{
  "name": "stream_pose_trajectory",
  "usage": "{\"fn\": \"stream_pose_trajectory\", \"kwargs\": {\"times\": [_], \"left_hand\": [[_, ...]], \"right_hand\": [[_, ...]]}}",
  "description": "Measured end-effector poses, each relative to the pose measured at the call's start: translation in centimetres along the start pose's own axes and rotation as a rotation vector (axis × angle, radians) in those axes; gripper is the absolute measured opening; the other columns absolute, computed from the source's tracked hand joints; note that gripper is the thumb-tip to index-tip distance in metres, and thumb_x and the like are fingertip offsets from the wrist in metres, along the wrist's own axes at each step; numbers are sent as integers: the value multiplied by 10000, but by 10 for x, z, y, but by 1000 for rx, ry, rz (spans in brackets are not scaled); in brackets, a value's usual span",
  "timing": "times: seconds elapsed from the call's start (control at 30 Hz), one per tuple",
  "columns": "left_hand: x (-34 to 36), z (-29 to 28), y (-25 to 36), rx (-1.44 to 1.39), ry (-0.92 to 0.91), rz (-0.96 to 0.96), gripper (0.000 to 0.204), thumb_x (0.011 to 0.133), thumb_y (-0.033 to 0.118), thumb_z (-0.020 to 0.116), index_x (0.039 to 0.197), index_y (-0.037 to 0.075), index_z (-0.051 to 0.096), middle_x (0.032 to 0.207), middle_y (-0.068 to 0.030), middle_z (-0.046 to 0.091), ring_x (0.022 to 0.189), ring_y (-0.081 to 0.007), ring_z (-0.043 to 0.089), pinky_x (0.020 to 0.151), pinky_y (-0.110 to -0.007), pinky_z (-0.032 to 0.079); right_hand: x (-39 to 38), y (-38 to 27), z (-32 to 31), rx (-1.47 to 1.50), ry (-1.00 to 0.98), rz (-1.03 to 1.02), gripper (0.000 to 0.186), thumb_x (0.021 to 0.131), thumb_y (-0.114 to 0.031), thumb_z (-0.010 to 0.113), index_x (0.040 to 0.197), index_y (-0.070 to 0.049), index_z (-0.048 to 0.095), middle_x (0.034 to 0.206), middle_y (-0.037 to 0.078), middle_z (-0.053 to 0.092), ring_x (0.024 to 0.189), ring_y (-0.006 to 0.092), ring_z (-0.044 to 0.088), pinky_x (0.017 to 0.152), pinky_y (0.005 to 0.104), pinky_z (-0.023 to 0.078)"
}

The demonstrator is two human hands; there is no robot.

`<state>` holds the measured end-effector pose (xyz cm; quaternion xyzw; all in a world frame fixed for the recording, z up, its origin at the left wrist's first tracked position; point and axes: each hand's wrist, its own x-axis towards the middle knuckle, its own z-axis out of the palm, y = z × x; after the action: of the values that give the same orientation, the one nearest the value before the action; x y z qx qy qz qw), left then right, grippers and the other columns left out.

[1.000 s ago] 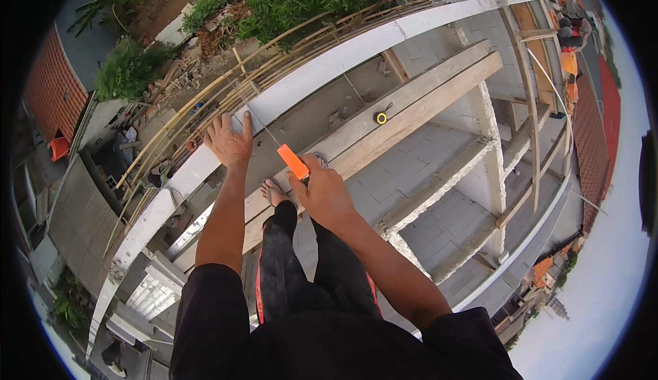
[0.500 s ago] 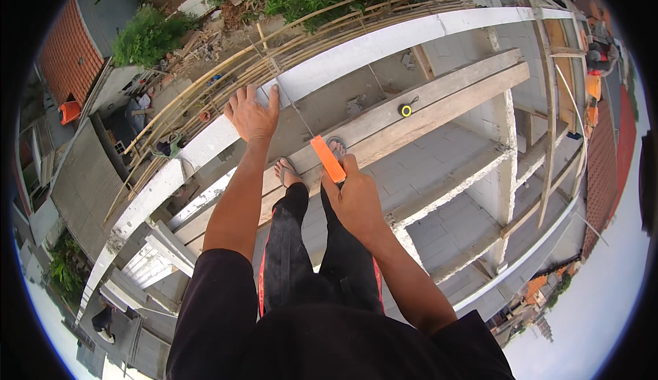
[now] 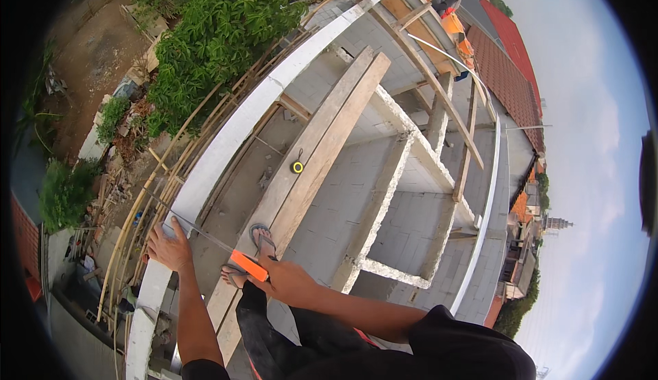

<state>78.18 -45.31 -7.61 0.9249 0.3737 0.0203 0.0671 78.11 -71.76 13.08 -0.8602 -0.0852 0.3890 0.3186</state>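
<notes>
- Your right hand (image 3: 282, 280): closed around the orange handle (image 3: 249, 265), fingertips hidden.
- Your left hand (image 3: 171, 248): spread open on the white beam (image 3: 229, 145).
- Thin blade (image 3: 199, 228): far end indistinct.

Left hand (image 3: 170, 248): palm down, fingers spread, thumb set apart. Left forearm (image 3: 197, 322) reaches forward, near vertical in view. Right hand (image 3: 284, 281): fingers curled in a grip, wrist roughly in line with the right forearm (image 3: 363, 313), which slants leftward across the body. Hands well apart, left farther forward.
</notes>
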Motion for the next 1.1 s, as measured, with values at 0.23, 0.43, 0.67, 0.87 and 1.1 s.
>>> {"fn": "stream_pose_trajectory", "kwargs": {"times": [0.23,0.43,0.67,0.87,1.1], "left_hand": [[-1,4,-1,37,36,14,564,1017,567,568,1236,58,676,1206,-142,657,1158,-354,578,1058,-499,395],[2,-8,6,-18,-28,-4,578,1022,564,561,1233,39,675,1207,-143,653,1160,-349,579,1061,-494,396],[-5,-4,4,9,65,24,571,1021,571,560,1207,43,674,1190,-149,649,1118,-357,584,1040,-488,393],[2,18,-4,-17,98,24,544,977,590,604,1140,78,685,1171,-137,664,1120,-362,586,1041,-502,376],[4,9,-8,-66,36,-4,598,938,613,628,1189,79,722,1196,-134,683,1191,-347,582,1107,-521,345]], "right_hand": [[-56,13,-23,-29,-44,129,432,1038,-444,637,1207,-50,587,877,224,725,840,464,714,750,530,557],[30,6,28,-38,41,-23,435,1029,-443,647,1168,-36,577,794,213,699,808,448,704,743,539,542],[-69,25,-27,-32,-39,135,403,1028,-439,653,1132,-55,592,838,224,708,852,446,717,750,527,546],[59,-4,32,-83,101,-136,418,1022,-379,675,1017,29,581,675,242,655,686,446,686,635,531,526],[-53,56,15,17,134,-32,291,1002,-238,745,892,-28,576,674,177,652,629,312,717,569,416,526]]}}
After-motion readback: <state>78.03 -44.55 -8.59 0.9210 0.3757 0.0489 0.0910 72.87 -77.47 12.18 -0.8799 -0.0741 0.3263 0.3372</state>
